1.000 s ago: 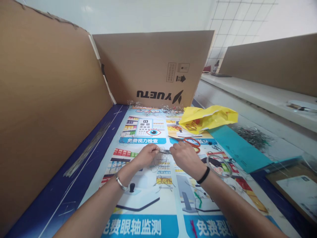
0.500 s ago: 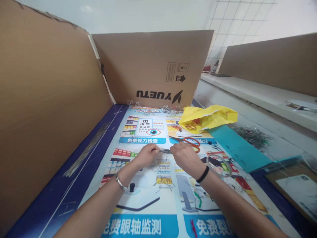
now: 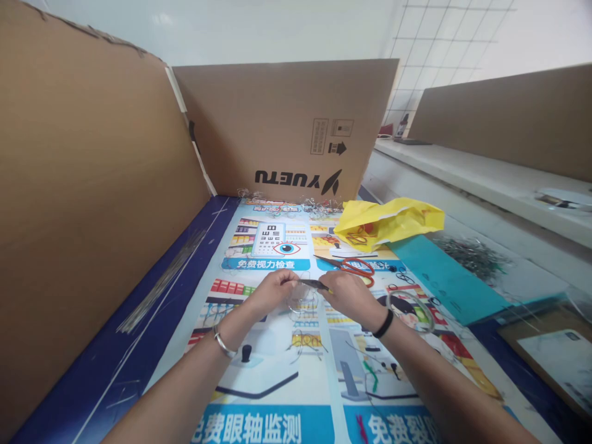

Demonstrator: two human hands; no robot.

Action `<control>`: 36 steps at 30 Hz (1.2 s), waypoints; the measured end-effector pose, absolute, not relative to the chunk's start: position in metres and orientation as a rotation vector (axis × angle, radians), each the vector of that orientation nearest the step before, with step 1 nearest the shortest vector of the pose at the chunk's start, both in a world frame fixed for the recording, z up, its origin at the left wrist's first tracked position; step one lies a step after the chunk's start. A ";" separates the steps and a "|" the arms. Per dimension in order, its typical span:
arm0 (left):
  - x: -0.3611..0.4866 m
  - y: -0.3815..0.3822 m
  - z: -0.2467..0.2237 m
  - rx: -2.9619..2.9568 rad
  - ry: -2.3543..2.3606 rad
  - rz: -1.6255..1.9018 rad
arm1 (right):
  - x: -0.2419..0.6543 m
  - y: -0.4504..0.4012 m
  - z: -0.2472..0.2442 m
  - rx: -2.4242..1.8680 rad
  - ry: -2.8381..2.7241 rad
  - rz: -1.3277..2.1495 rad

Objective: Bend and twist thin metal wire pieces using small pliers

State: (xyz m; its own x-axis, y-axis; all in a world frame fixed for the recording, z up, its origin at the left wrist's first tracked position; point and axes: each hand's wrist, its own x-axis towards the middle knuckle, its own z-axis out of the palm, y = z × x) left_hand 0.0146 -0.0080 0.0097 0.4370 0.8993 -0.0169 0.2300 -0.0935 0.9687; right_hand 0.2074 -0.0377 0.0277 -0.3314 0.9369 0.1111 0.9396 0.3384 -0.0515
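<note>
My right hand [image 3: 350, 298] is closed around a pair of pliers [image 3: 314, 283]. Their dark jaws point left, and a bit of yellow handle shows by my fingers. My left hand [image 3: 274, 292] pinches thin wire [image 3: 300, 303] at the tip of the jaws, and loose loops of it hang between my hands. The exact grip of the jaws on the wire is too small to see. Red-handled scissors [image 3: 356, 265] lie just beyond my right hand. A coil of pale wire [image 3: 411, 311] rests by my right wrist.
Cardboard panels [image 3: 287, 123] stand at the back and left. A yellow bag [image 3: 393, 222] lies at the back right, near a teal board [image 3: 448, 277] and a heap of wire bits [image 3: 472, 258]. Straight wires [image 3: 161, 280] lie at the left. Wire scraps [image 3: 319, 205] line the back.
The pliers have turned in my right hand, and their jaws now show darker with some yellow handle visible. My left hand has hardly moved.
</note>
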 end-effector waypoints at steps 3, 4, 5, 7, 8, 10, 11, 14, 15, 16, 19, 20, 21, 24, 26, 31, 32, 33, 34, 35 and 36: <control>0.015 -0.008 0.009 1.659 1.025 0.779 | 0.208 -0.038 0.029 -1.693 -2.486 -0.086; 0.015 -0.008 0.009 1.689 1.029 0.788 | 0.209 -0.038 0.029 -1.664 -2.497 -0.116; 0.015 -0.008 0.009 1.722 1.037 0.797 | 0.209 -0.037 0.030 -1.632 -2.513 -0.149; 0.016 -0.007 0.008 1.798 1.059 0.811 | 0.211 -0.037 0.030 -1.566 -2.548 -0.224; 0.016 -0.007 0.008 1.841 1.069 0.818 | 0.211 -0.037 0.030 -1.541 -2.561 -0.267; 0.016 -0.006 0.008 1.921 1.080 0.837 | 0.212 -0.036 0.030 -1.506 -2.567 -0.358; 0.016 -0.006 0.009 1.953 1.082 0.847 | 0.212 -0.036 0.030 -1.496 -2.563 -0.400; 0.017 -0.006 0.010 1.997 1.090 0.870 | 0.211 -0.036 0.028 -1.475 -2.541 -0.495; 0.017 -0.007 0.010 1.997 1.094 0.875 | 0.211 -0.035 0.028 -1.470 -2.534 -0.517; 0.017 -0.007 0.011 1.994 1.100 0.881 | 0.211 -0.035 0.027 -1.467 -2.524 -0.537; 0.018 -0.008 0.012 1.981 1.118 0.904 | 0.211 -0.035 0.026 -1.462 -2.501 -0.574; 0.018 -0.008 0.012 1.978 1.123 0.915 | 0.211 -0.035 0.025 -1.462 -2.495 -0.580; 0.018 -0.009 0.012 1.977 1.123 0.929 | 0.211 -0.035 0.025 -1.464 -2.489 -0.587; 0.019 -0.009 0.012 1.978 1.126 0.980 | 0.211 -0.035 0.024 -1.473 -2.472 -0.613; 0.019 -0.010 0.012 1.981 1.132 1.013 | 0.211 -0.036 0.024 -1.482 -2.462 -0.629; 0.020 -0.012 0.011 1.965 1.134 1.048 | 0.211 -0.038 0.029 -1.523 -2.482 -0.563; 0.020 -0.013 0.011 1.958 1.134 1.050 | 0.211 -0.039 0.031 -1.538 -2.496 -0.516; 0.020 -0.013 0.012 1.953 1.131 1.054 | 0.211 -0.039 0.033 -1.559 -2.505 -0.453; 0.020 -0.014 0.012 1.951 1.123 1.057 | 0.211 -0.039 0.034 -1.587 -2.505 -0.379; 0.020 -0.014 0.012 1.950 1.111 1.059 | 0.211 -0.040 0.036 -1.619 -2.494 -0.303; 0.020 -0.014 0.013 1.949 1.098 1.063 | 0.212 -0.040 0.037 -1.648 -2.477 -0.228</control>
State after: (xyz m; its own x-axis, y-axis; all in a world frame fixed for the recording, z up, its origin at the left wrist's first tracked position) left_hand 0.0200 -0.0139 0.0126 0.3196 0.8881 0.3304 0.3586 -0.4361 0.8254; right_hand 0.2117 -0.0397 0.0371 -0.3810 0.8994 0.2143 0.9234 0.3818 0.0392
